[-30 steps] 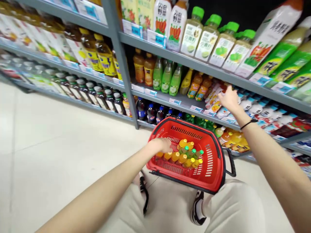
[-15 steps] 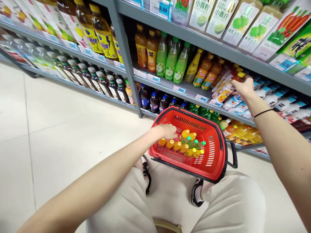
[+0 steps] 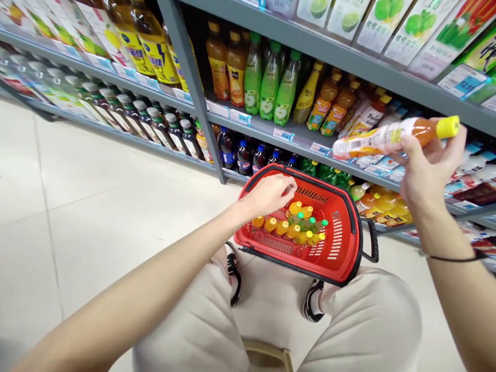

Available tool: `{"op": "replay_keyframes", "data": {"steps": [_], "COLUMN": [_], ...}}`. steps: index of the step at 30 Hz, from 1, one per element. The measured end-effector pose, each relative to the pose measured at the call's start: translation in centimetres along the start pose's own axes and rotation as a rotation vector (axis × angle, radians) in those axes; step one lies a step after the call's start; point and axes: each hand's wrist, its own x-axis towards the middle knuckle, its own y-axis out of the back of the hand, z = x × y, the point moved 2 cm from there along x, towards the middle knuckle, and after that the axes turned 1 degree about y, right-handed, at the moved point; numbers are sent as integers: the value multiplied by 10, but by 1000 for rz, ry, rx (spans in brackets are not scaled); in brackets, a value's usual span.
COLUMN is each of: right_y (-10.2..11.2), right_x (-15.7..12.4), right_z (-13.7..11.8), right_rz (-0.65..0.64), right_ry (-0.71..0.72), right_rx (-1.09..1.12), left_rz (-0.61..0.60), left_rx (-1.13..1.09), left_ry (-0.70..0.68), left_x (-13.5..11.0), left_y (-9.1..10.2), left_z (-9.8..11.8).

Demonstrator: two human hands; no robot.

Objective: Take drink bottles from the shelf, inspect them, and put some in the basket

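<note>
In my right hand [image 3: 430, 160] is a drink bottle [image 3: 380, 138] with a yellow cap, amber neck and white-and-orange label, tilted almost level in front of the shelf. My fingers wrap round its neck end. My left hand [image 3: 273, 192] hovers over the left side of the red shopping basket [image 3: 343, 258], its fingers curled together with nothing visible in them. Inside the basket several small bottles [image 3: 292, 231] with orange, green and yellow caps stand in rows. Similar white-and-orange bottles [image 3: 368, 116] lean on the shelf behind the held one.
Green apple-drink bottles [image 3: 268, 85] and Qoo bottles [image 3: 321, 108] line the middle shelf [image 3: 298, 135]. Dark cola bottles [image 3: 244, 157] stand below, cartons [image 3: 387, 31] above. The basket sits before my knees, its black handle [image 3: 374, 240] sticking out rightward. Pale floor tiles [image 3: 96, 232] extend left.
My right hand has drawn the yellow-capped bottle off the shelf towards me. My left hand has risen slightly from the basket's inside, fingers curling.
</note>
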Motion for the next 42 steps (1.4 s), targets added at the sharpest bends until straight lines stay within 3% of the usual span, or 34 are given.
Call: {"op": "replay_keyframes", "data": {"steps": [2, 4, 6, 9, 13, 15, 21, 27, 33, 37, 42], "right_y": [2, 3, 5, 10, 14, 13, 0, -12, -22, -24, -22], "right_x": [-32, -65, -95, -121, -125, -125, -136, -140, -140, -141, -142], "right_z": [-10, -7, 3, 19, 28, 32, 35, 15, -1, 0, 7], "right_rz": [6, -4, -37, -52, -48, -11, 0, -63, -136, -200, -161], "right_ry": [-43, -266, -472, -665, -714, -754, -915, -1023, -1027, -968, -995], "right_rx": [93, 194, 277, 361, 382, 370, 457, 603, 635, 582, 571], "left_rz": [150, 228, 197, 5, -313, -374, -340, -409, -428, -439, -443], "left_rx": [-53, -114, -227, -417, -598, -627, -547, -333, -177, -119, -40], "left_ry": [-33, -43, 2, 146, 250, 293, 364, 435, 354, 276, 248], "left_x": [0, -1, -1, -1, -2, -2, -7, -18, -23, -19, -16], "left_y": [5, 9, 9, 1, -20, -30, -44, -51, -68, -65, -61], "left_z": [7, 13, 16, 18, 26, 32, 45, 58, 63, 65, 66]}}
